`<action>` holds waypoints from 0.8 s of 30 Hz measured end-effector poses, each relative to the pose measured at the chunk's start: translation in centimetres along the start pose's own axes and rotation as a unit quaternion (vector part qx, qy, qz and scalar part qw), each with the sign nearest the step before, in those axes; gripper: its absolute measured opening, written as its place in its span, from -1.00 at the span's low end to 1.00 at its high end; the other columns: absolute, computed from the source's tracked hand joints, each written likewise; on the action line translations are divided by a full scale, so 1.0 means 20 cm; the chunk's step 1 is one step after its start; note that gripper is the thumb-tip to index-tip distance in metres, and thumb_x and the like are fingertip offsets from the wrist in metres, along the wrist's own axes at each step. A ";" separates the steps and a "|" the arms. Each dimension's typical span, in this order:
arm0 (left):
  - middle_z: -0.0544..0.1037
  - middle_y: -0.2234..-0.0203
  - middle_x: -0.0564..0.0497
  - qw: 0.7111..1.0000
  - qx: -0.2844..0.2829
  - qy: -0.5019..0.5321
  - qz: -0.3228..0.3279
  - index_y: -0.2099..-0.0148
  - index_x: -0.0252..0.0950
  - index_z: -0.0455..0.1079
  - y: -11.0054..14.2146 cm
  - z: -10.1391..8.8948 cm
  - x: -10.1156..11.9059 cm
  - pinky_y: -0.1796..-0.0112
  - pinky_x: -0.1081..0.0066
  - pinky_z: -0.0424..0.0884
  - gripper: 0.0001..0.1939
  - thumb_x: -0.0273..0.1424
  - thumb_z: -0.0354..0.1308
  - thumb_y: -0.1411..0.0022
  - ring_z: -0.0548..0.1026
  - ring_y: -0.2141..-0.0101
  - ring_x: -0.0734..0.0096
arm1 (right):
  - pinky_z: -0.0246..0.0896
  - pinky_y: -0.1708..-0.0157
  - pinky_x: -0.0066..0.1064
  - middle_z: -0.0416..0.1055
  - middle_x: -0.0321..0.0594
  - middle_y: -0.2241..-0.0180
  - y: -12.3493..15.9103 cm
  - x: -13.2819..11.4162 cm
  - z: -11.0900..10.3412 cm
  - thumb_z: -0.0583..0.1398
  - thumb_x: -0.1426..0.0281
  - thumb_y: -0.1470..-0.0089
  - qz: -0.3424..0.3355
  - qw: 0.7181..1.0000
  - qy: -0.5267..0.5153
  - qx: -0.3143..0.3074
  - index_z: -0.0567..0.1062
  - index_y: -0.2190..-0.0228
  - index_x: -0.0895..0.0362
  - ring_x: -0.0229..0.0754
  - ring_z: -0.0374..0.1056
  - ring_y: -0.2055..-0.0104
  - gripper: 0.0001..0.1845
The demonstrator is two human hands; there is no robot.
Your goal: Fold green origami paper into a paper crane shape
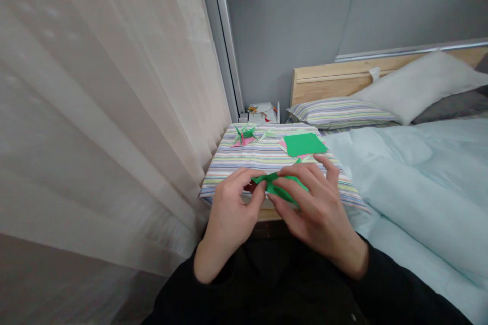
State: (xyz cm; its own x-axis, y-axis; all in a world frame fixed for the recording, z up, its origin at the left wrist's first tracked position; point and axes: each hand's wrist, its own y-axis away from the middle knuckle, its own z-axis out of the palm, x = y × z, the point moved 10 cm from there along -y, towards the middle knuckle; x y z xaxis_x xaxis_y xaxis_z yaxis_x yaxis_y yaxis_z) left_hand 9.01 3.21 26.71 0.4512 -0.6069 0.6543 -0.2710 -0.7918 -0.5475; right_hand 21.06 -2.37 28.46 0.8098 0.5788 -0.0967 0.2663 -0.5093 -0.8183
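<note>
Green folded paper [279, 188] being gripped between both hands, just above front edge of striped fabric-covered worktop [263, 158]. Left hand [231, 208] being closed on paper's left end, fingertips pinching. Right hand [314, 208] being curled over paper's middle and right end, also gripping. Flat green square sheet [304, 144] being supported by pink paper [282, 144] on worktop, near right hand. Spiky green paper figure [246, 133] being carried at worktop's far left.
</note>
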 end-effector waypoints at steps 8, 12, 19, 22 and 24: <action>0.63 0.34 0.08 0.998 0.032 0.050 -0.003 0.19 -0.24 0.53 -0.01 -0.07 0.01 0.23 0.44 0.46 -0.91 -0.50 0.27 -0.24 0.55 0.33 0.44 | -0.18 -0.28 0.17 0.54 -0.18 0.09 -0.05 0.11 0.01 0.27 0.44 -0.17 -0.002 0.994 -0.057 -0.090 0.43 0.27 0.08 0.03 0.42 -0.03 -0.90; 0.61 0.41 0.10 0.987 0.066 0.137 -0.056 0.29 -0.24 0.52 -0.01 -0.08 -0.03 0.27 0.47 0.46 -0.95 -0.46 0.33 -0.19 0.55 0.36 0.46 | 0.22 0.03 -0.20 0.52 -0.24 0.24 -0.03 0.10 0.09 0.26 0.49 -0.15 0.065 0.958 -0.226 -0.165 0.34 0.42 0.09 -0.12 0.42 0.15 -0.82; 0.55 0.49 0.10 0.951 -0.006 0.282 -0.130 0.37 -0.28 0.43 -0.02 -0.01 -0.05 0.40 0.53 0.41 -0.85 -0.49 0.37 -0.08 0.49 0.47 0.51 | 0.27 0.05 -0.38 0.53 -0.27 0.20 0.01 0.16 0.15 0.20 0.25 -0.30 0.178 0.853 -0.448 -0.201 0.48 0.26 0.07 -0.18 0.42 0.11 -0.84; 0.56 0.46 0.07 0.944 -0.019 0.297 -0.140 0.37 -0.30 0.41 -0.02 0.01 -0.03 0.39 0.53 0.42 -0.85 -0.47 0.35 -0.09 0.52 0.43 0.49 | 0.28 0.02 -0.36 0.56 -0.31 0.17 0.02 0.17 0.17 0.31 0.27 -0.19 0.186 0.852 -0.442 -0.209 0.53 0.18 0.05 -0.14 0.44 0.09 -0.82; 0.56 0.45 0.05 0.949 -0.027 0.282 -0.140 0.37 -0.30 0.41 -0.01 0.02 -0.01 0.40 0.51 0.42 -0.87 -0.47 0.33 -0.11 0.52 0.42 0.47 | 0.31 0.05 -0.36 0.58 -0.34 0.23 0.03 0.16 0.18 0.31 0.31 -0.18 0.186 0.852 -0.440 -0.216 0.55 0.23 0.05 -0.15 0.47 0.15 -0.89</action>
State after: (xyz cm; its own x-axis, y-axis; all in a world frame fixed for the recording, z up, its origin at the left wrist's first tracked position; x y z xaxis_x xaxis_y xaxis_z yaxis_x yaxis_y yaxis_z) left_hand 9.35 3.61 26.44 -0.0100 -0.3010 0.9536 -0.2567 -0.9209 -0.2934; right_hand 21.92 1.47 25.66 0.2255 0.4830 -0.8461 0.3985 -0.8382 -0.3723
